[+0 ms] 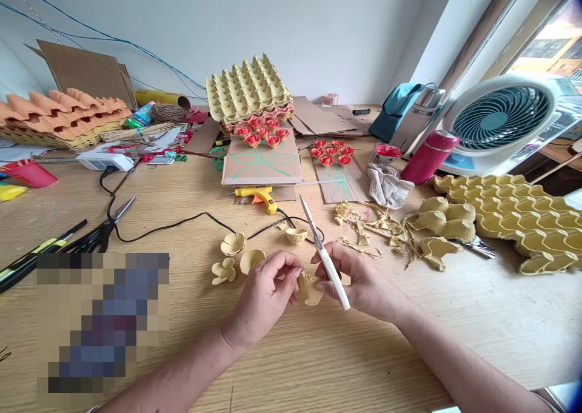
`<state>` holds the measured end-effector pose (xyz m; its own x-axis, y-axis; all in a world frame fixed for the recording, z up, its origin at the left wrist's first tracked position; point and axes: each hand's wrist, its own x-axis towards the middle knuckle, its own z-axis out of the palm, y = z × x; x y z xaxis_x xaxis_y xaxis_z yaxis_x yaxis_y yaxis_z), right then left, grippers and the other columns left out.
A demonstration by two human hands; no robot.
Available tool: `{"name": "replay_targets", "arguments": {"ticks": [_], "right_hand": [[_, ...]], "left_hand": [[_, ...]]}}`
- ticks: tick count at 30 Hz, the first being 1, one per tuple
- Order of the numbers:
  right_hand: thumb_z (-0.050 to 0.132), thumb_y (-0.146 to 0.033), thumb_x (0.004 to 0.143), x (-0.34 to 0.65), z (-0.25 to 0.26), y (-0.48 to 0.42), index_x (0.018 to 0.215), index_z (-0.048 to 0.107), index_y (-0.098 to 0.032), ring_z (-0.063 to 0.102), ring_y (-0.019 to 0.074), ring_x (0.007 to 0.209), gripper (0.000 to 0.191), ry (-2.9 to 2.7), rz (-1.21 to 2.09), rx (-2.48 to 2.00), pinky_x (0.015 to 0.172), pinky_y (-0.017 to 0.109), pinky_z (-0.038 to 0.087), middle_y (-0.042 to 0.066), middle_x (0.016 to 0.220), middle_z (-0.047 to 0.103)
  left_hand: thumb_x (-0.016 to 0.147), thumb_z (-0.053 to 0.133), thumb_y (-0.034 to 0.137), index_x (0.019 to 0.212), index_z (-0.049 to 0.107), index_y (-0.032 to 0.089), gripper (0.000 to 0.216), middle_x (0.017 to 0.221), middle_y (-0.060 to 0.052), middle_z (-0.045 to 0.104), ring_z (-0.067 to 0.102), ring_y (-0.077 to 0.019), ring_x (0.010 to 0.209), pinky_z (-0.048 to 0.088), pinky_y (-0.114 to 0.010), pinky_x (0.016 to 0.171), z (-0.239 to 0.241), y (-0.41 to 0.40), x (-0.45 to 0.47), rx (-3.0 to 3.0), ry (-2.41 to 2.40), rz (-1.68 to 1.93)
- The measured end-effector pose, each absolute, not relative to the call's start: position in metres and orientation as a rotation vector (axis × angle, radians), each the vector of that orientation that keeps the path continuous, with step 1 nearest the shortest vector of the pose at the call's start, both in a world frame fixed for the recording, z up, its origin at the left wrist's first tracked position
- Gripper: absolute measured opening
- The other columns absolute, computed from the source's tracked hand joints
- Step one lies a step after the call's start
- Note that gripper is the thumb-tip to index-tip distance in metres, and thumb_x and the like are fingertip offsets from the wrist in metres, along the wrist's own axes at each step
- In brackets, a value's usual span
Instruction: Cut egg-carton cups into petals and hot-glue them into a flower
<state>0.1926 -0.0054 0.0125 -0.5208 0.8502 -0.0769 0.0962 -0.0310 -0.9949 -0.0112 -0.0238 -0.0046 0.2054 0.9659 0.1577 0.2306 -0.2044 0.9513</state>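
Note:
My left hand [268, 288] pinches the edge of a yellow egg-carton cup [310, 290], low over the wooden table. My right hand [359, 276] holds white-handled scissors [331, 271] with the blades pointing up and away, and its fingertips also touch the cup. Both hands partly cover the cup. Just left of them lie cut carton cups: a petal-edged cup [233, 244], a flower-shaped piece [224, 271] and a rounder cup [251, 260]. Beyond the hands sits another small cup [296, 236].
A yellow glue gun [259, 196] lies ahead, its black cord running left. Carton scraps [364, 222], uncut carton cups [443, 218] and an egg tray [513, 213] spread rightward. Red paper roses [261, 134] rest on cardboard [261, 169]. At left are black-handled scissors [102, 231].

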Motion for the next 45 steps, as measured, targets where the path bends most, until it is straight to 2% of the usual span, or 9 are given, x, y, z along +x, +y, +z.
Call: {"name": "replay_targets", "arguments": {"ticks": [6, 15, 21, 23, 28, 32, 34, 40, 45], "right_hand": [[0.081, -0.033, 0.078, 0.192, 0.011, -0.004, 0.095, 0.055, -0.021, 0.049, 0.0130, 0.073, 0.033, -1.643, 1.610, -1.007, 0.067, 0.026, 0.039, -0.003, 0.080, 0.056], [0.081, -0.039, 0.078, 0.189, 0.016, -0.005, 0.090, 0.055, -0.021, 0.049, 0.0132, 0.071, 0.034, -1.710, 1.546, -1.028, 0.065, 0.026, 0.040, -0.003, 0.078, 0.055], [0.083, -0.038, 0.077, 0.193, 0.015, -0.003, 0.094, 0.056, -0.021, 0.050, 0.0128, 0.072, 0.036, -1.695, 1.605, -0.985, 0.066, 0.025, 0.042, -0.003, 0.081, 0.057], [0.084, -0.037, 0.077, 0.195, 0.015, -0.003, 0.098, 0.057, -0.021, 0.051, 0.0123, 0.072, 0.038, -1.672, 1.658, -0.938, 0.066, 0.025, 0.043, -0.002, 0.083, 0.058], [0.083, -0.039, 0.078, 0.197, 0.018, -0.001, 0.098, 0.058, -0.021, 0.052, 0.0120, 0.073, 0.036, -1.635, 1.677, -0.875, 0.066, 0.025, 0.044, -0.002, 0.084, 0.056], [0.083, -0.037, 0.077, 0.201, 0.015, 0.005, 0.097, 0.057, -0.022, 0.053, 0.0129, 0.075, 0.036, -1.627, 1.610, -0.915, 0.068, 0.025, 0.045, -0.001, 0.087, 0.058], [0.082, -0.037, 0.077, 0.204, 0.013, 0.008, 0.098, 0.057, -0.022, 0.053, 0.0131, 0.076, 0.036, -1.610, 1.589, -0.928, 0.068, 0.026, 0.046, 0.000, 0.089, 0.058], [0.087, -0.039, 0.072, 0.202, 0.012, 0.009, 0.093, 0.057, -0.021, 0.052, 0.0136, 0.073, 0.040, -1.647, 1.572, -0.970, 0.065, 0.026, 0.042, -0.001, 0.086, 0.059], [0.084, -0.041, 0.075, 0.194, 0.006, 0.003, 0.092, 0.057, -0.020, 0.051, 0.0139, 0.073, 0.039, -1.648, 1.516, -1.016, 0.067, 0.028, 0.043, -0.001, 0.083, 0.060]], "left_hand": [[0.095, 0.055, 0.014, 0.096, 0.064, 0.019, 0.010, 0.086, -0.002, 0.063, 0.062, -0.0100, 0.064, 0.055, -0.019, 0.054, -0.004, -0.024, -0.014, 1.908, 1.078, 1.169], [0.097, 0.052, 0.009, 0.087, 0.057, 0.019, 0.015, 0.082, -0.001, 0.063, 0.063, -0.0148, 0.077, 0.054, -0.026, 0.071, 0.000, -0.024, -0.014, 2.262, 1.135, 1.149], [0.100, 0.048, 0.018, 0.084, 0.054, 0.020, 0.017, 0.072, 0.004, 0.057, 0.052, -0.0074, 0.046, 0.043, -0.019, 0.040, -0.002, -0.024, -0.013, 1.937, 1.245, 1.080], [0.100, 0.049, 0.020, 0.084, 0.055, 0.020, 0.017, 0.069, 0.005, 0.056, 0.050, -0.0063, 0.042, 0.042, -0.018, 0.039, -0.003, -0.023, -0.013, 1.861, 1.271, 1.067], [0.096, 0.050, 0.011, 0.097, 0.069, 0.019, 0.021, 0.096, -0.006, 0.069, 0.069, -0.0168, 0.089, 0.057, -0.027, 0.075, -0.004, -0.018, -0.014, 1.968, 1.152, 1.190], [0.102, 0.046, 0.023, 0.099, 0.068, 0.018, 0.023, 0.076, -0.001, 0.063, 0.058, -0.0094, 0.056, 0.050, -0.019, 0.048, -0.008, -0.018, -0.015, 1.726, 1.045, 1.076], [0.100, 0.051, 0.029, 0.104, 0.064, 0.018, 0.018, 0.072, 0.001, 0.059, 0.054, -0.0088, 0.051, 0.049, -0.017, 0.042, -0.011, -0.018, -0.015, 1.590, 0.992, 1.058], [0.091, 0.064, 0.019, 0.092, 0.061, 0.019, 0.004, 0.075, 0.002, 0.060, 0.054, -0.0066, 0.051, 0.051, -0.015, 0.042, -0.012, -0.020, -0.012, 1.747, 1.056, 1.127], [0.092, 0.063, 0.009, 0.095, 0.064, 0.018, 0.010, 0.086, -0.003, 0.066, 0.066, -0.0120, 0.072, 0.056, -0.019, 0.058, -0.005, -0.024, -0.014, 2.136, 1.026, 1.230]]}}
